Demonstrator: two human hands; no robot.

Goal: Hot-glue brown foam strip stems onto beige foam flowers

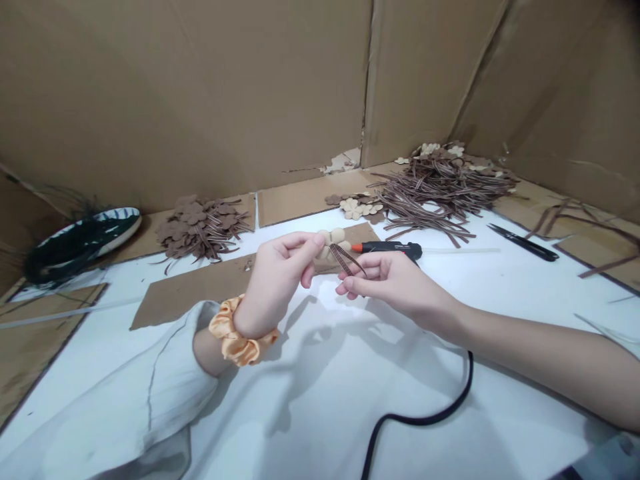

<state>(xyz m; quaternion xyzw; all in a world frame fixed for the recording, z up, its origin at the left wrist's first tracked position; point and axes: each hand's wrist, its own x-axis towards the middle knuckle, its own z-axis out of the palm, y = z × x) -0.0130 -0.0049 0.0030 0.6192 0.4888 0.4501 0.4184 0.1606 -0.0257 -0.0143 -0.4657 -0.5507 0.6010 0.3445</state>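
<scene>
Between the thumb and fingers of my left hand (285, 277) is a beige flower cutout (336, 237), pinched at its left side. Thin brown strips (349, 261) hang from the flower's middle toward the right. My right hand (383, 275) closes its thumb and fingertips on the lower ends of these strips. Just behind my right hand lies a black glue gun (393, 248) with an orange nozzle, pointing left at the flower. A clear glue stick (463, 251) sticks out of its rear.
A brown flower pile (193, 223) lies at the back left, near a plate (117, 230) with dark threads. A large heap of brown strips (440, 183) is at the back right, with black tweezers (523, 241) before it. A black cord (417, 420) curves across the white surface.
</scene>
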